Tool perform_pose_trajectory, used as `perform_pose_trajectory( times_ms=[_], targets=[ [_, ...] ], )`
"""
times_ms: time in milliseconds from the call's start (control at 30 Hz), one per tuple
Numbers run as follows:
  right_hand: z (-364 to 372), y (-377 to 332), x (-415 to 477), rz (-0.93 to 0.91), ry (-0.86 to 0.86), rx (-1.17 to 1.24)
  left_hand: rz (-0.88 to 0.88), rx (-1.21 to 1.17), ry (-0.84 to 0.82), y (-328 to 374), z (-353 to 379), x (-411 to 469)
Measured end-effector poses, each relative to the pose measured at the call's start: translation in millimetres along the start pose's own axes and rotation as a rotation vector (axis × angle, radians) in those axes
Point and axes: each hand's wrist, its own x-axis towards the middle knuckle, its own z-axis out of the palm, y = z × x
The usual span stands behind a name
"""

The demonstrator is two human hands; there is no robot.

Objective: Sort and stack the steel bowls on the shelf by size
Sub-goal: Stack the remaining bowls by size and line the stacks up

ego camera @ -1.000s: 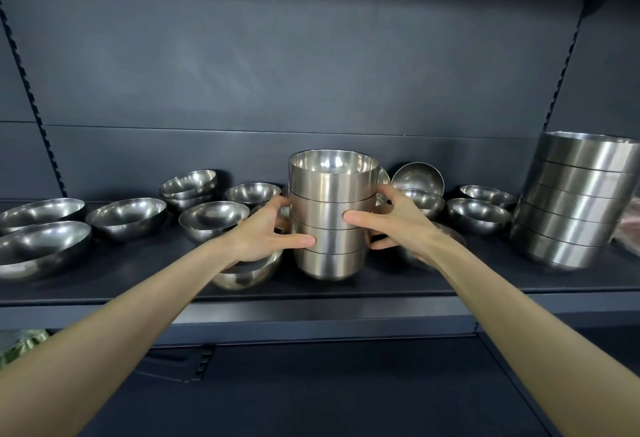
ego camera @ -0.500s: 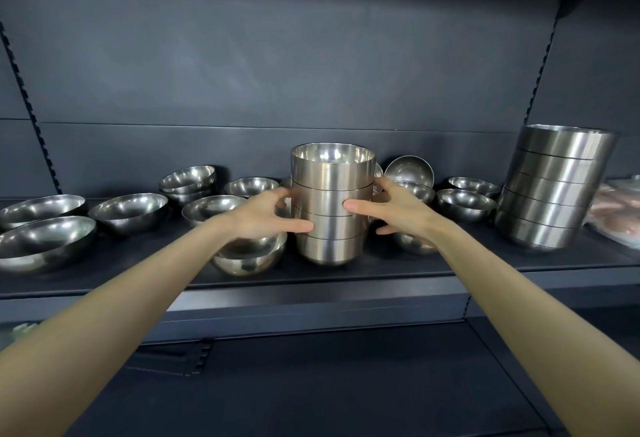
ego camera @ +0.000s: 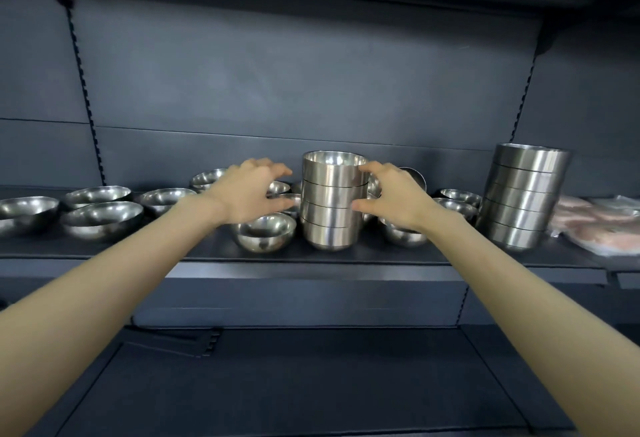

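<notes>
A middle stack of four straight-sided steel bowls stands upright on the shelf, near its front edge and about midway along it. The right hand grips this stack from the right: the thumb lies across the front of the third bowl down, and the curled fingers reach round the side of the top bowl. The left hand hovers just left of the stack with its fingers spread and loosely bent. It holds nothing, and a narrow gap shows between its fingertips and the steel.

A round bowl sits just left of the stack's foot, below the left hand. Another low bowl sits just right of the stack, partly hidden under the right wrist. More rounded ones lie behind both hands, too covered to count.

Further left, wide shallow bowls stand loose in a spread reaching the frame's edge. To the right, two small bowls sit near the back. Beyond them a tall stack of five larger straight-sided bowls stands upright, well apart from the middle one. Pale plastic packets lie at the far right end.
</notes>
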Motion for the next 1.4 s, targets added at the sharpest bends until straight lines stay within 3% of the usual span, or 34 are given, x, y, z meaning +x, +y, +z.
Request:
perform_pose_trajectory(
  times_ms=[367,833,1100,1400],
  targets=[
    [46.1,-111.9,-49.7,-0.217,-0.115,-0.097,-0.134,0.174,0.004,-35.8,-42.8,-144.1],
    [155.7,-266.4,-7.9,-0.232,-0.114,-0.012,-0.215,0.123,0.048,-196.8,-73.4,-240.1],
    [207.3,-300.3,29.0,-0.126,-0.148,0.027,-0.275,-0.062,-0.071,-274.3,-40.5,-230.7],
    [259.9,-282.7,87.1,-0.051,-0.175,0.159,-0.393,-0.409,-0.031,-335.0,10.0,-178.9]
  ],
)
